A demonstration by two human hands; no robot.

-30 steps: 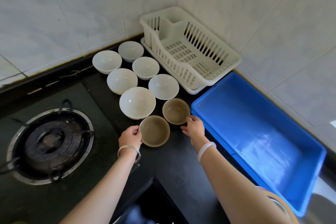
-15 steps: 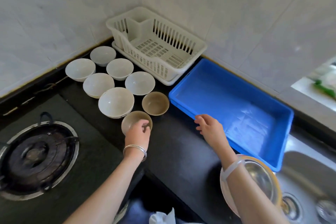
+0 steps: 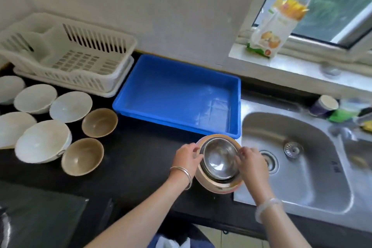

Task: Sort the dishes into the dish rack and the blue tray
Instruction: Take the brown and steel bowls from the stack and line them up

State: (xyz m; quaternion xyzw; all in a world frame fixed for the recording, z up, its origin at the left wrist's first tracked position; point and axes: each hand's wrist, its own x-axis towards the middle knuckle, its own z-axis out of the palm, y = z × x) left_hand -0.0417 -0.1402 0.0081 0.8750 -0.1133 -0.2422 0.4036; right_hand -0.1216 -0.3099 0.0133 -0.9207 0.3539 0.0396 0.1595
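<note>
A steel bowl [image 3: 219, 159] sits nested in a pale pink bowl [image 3: 218, 186] on the black counter beside the sink. My left hand [image 3: 186, 158] grips the steel bowl's left rim and my right hand [image 3: 252, 163] grips its right rim. Just behind them lies the blue tray [image 3: 124, 104], with nothing in it. The white dish rack [image 3: 96, 83] stands at the back left, also without dishes. Two brown bowls [image 3: 82, 156] [image 3: 99, 122] and several white bowls [image 3: 43, 143] rest on the counter to the left.
The steel sink [image 3: 298, 167] is on the right, with a cup [image 3: 324, 105] and green sponge [image 3: 342, 116] behind it. A food packet [image 3: 273, 20] stands on the window sill. A stove edge shows at the lower left.
The view has swung right toward the sink. My left hand left the brown bowl and my right hand left the counter; both now hold the steel bowl's rim.
</note>
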